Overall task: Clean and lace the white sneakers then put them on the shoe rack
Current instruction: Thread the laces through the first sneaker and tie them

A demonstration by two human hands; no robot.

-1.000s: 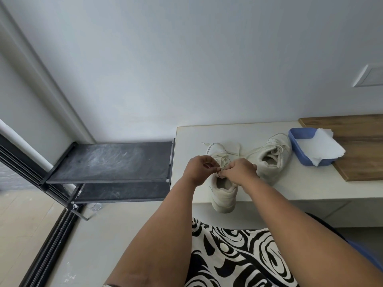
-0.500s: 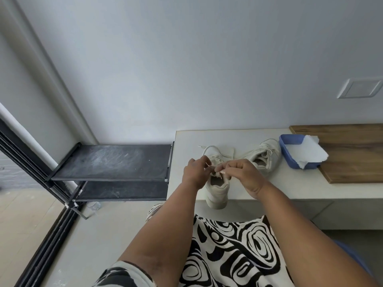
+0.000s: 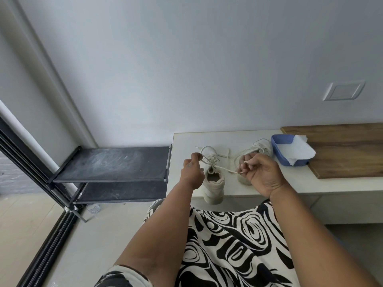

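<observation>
A white sneaker stands on the pale bench, heel over the front edge. My left hand pinches one loop of its lace on the left. My right hand pinches the other end of that lace, pulled out taut to the right. The second white sneaker lies behind my right hand, mostly hidden by it, with loose laces. The black shoe rack stands left of the bench, its two shelves bare and dusty.
A blue tray holding a white paper towel sits at the right, beside a wooden board. The wall is right behind the bench. A black door track runs along the floor at left. My patterned lap fills the foreground.
My hands, close together over the sneaker before, have moved apart, drawing the lace tight to both sides. The view has tilted slightly upward.
</observation>
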